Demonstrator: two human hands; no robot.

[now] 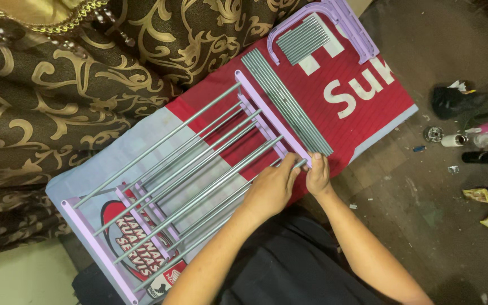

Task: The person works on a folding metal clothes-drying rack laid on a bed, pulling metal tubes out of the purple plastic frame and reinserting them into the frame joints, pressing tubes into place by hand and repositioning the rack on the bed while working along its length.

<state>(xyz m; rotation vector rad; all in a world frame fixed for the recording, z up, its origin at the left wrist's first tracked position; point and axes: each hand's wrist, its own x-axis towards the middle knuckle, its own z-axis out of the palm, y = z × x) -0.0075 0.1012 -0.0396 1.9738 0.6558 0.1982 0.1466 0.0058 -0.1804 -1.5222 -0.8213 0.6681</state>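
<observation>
While the head camera looked straight down, a brown curtain with gold scrollwork [74, 85] filled the upper left, and a dirty brown floor [425, 214] took the right side. Between them a red and grey printed banner sheet [362, 107] lay flat on the floor, running diagonally. On the sheet sat a half-built rack [193, 169]: long grey metal rods [182, 152] ran parallel between a lilac plastic end bar [94, 248] at lower left and another lilac plastic bar [272, 118] near the middle. Just beyond that bar a loose bundle of grey rods [286, 101] lay side by side, and a second shorter bundle [306, 36] rested inside a curved lilac frame piece [340, 22] at the top. Person wore dark clothing [289, 265]. Left hand [272, 186] lay palm down over the rod ends, fingers together and curled onto one rod near the lilac bar. Right hand [317, 175] sat just beside it, fingertips pinched on the tip of that same rod [299, 164] by the bar's lower end. Small litter, a dark bottle [484, 157] and a black bag [453, 99] lay on the floor at far right, well apart from the hands.
</observation>
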